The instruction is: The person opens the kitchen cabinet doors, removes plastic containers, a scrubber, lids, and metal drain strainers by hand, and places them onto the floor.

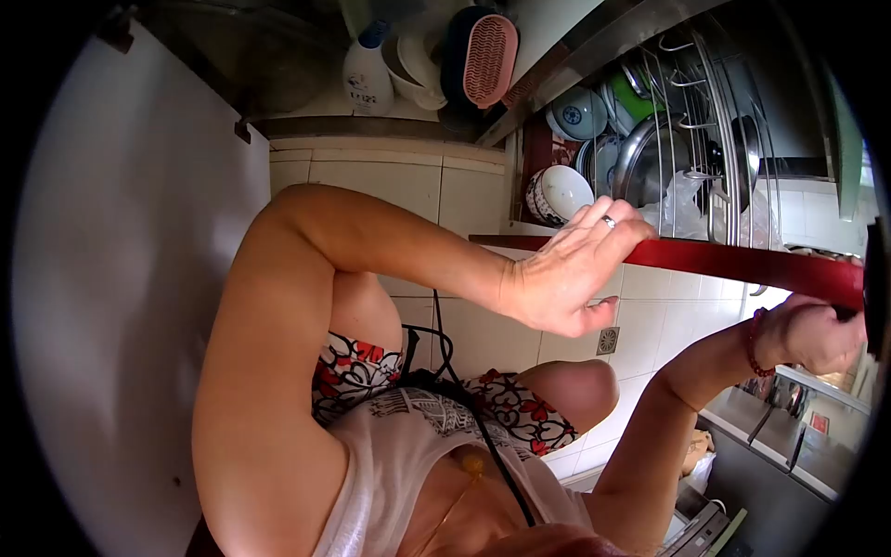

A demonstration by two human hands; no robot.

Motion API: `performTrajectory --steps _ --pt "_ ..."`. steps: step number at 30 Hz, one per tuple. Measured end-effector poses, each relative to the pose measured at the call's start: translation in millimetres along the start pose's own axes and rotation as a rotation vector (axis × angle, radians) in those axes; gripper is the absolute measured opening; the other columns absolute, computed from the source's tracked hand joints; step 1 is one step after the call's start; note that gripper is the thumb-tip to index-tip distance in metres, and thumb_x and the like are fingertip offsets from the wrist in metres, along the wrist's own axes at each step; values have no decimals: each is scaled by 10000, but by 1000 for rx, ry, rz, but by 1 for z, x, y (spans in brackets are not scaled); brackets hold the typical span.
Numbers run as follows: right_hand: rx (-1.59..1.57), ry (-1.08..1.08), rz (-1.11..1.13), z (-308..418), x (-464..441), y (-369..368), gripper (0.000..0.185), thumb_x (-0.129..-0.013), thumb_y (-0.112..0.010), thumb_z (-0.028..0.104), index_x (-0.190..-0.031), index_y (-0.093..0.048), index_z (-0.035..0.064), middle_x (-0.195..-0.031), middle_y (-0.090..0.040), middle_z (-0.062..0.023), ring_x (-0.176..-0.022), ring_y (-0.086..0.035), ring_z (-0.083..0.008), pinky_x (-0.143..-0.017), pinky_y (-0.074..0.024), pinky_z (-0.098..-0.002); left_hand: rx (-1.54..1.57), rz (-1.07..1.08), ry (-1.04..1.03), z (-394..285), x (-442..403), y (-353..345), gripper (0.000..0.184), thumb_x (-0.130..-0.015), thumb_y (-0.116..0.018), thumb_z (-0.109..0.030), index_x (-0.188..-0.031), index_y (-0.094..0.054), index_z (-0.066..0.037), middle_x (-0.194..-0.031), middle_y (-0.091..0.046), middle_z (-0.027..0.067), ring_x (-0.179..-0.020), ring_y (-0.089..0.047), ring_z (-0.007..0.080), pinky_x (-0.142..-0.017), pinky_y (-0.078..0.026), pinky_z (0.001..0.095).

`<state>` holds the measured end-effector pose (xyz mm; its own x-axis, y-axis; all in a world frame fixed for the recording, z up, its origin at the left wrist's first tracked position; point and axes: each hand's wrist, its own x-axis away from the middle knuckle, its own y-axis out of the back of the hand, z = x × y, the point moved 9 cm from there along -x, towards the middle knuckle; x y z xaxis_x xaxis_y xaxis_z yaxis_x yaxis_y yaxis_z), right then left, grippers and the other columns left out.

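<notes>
My left hand [575,269], with a ring on one finger, lies over the top edge of a red drawer front [733,263]. Its fingers hook over the edge and the thumb hangs apart on the near side. My right hand [817,336], below a beaded bracelet, is closed at the right end of the same front; its fingertips are hidden. Behind the front, the pulled-out drawer holds a patterned white bowl [564,195], a blue-and-white bowl [577,113], a shiny metal lid [650,158] and a wire rack [724,139].
An open cabinet at upper left holds a white bottle [368,79] with a blue cap, white bowls [413,70] and a pink basket [490,60]. A pale cabinet door [121,278] stands at left. Below are floor tiles with a drain [607,341] and my bent knees.
</notes>
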<state>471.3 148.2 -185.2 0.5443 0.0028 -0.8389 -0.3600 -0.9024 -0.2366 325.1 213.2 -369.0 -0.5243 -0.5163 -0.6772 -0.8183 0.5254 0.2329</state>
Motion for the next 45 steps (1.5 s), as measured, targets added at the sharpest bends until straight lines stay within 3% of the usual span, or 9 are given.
performTrajectory --steps 4,15,18,22,25,29,32,37,45 --pt "-571 -705 19 -28 12 -10 202 -788 -476 70 -730 -637 -39 -648 -624 -123 -513 -592 -201 -508 -493 -253 86 3 25 6 -3 4 615 -560 -565 -67 -1126 -360 57 -1044 -426 201 -933 -396 340 -856 -324 421" --pt "-604 -664 106 0 -11 -8 258 -821 -441 134 -769 -645 -14 -694 -630 -116 -568 -602 -199 -529 -502 -259 -108 -118 -263 22 -14 57 403 -759 -540 -198 -1092 -473 20 -979 -516 166 -881 -514 288 -774 -422 368" --pt "-624 -664 96 5 -15 -9 273 -830 -431 151 -779 -647 -7 -707 -631 -114 -583 -604 -199 -534 -505 -260 -379 -275 -40 76 -10 100 359 -790 -554 -149 -1083 -441 26 -1027 -473 174 -911 -489 297 -782 -416 372" --pt "-643 -681 92 5 -17 -14 294 -842 -418 175 -793 -650 2 -723 -633 -112 -602 -608 -198 -542 -508 -263 -821 -464 520 187 29 164 662 -657 -653 -167 -1177 -325 79 -1154 -363 286 -1070 -369 409 -895 -332 457" --pt "-658 -690 99 6 -17 -13 309 -851 -408 192 -804 -653 8 -736 -635 -110 -617 -610 -198 -547 -511 -264 -731 -412 832 245 60 191 668 -680 -662 -241 -1141 -352 128 -1071 -415 320 -1060 -381 426 -888 -348 444" --pt "-688 -714 104 7 -14 -14 330 -863 -395 215 -818 -656 17 -753 -637 -107 -637 -614 -197 -555 -514 -267 -723 -375 856 246 58 190 715 -664 -674 -242 -1173 -314 108 -1125 -390 283 -1069 -384 412 -869 -368 473" --pt "-706 -730 113 6 -12 -19 346 -872 -386 233 -829 -658 24 -765 -638 -105 -652 -616 -197 -560 -517 -268 -916 -528 405 184 18 195 629 -671 -661 -237 -1114 -371 103 -1085 -407 284 -1001 -423 417 -819 -391 459" --pt "-741 -764 136 6 -12 -20 372 -886 -369 262 -846 -662 35 -786 -641 -102 -676 -620 -196 -569 -521 -271 -1131 -872 275 157 5 297 565 -677 -646 -200 -1085 -396 101 -1075 -409 290 -990 -418 412 -854 -363 443" --pt "-810 -819 206 9 -4 -24 407 -906 -347 319 -897 -665 63 -847 -643 -85 -749 -624 -194 -587 -526 -271 -554 -872 915 251 54 394 569 -670 -627 -255 -1129 -485 50 -1146 -512 204 -1048 -498 313 -867 -401 350"
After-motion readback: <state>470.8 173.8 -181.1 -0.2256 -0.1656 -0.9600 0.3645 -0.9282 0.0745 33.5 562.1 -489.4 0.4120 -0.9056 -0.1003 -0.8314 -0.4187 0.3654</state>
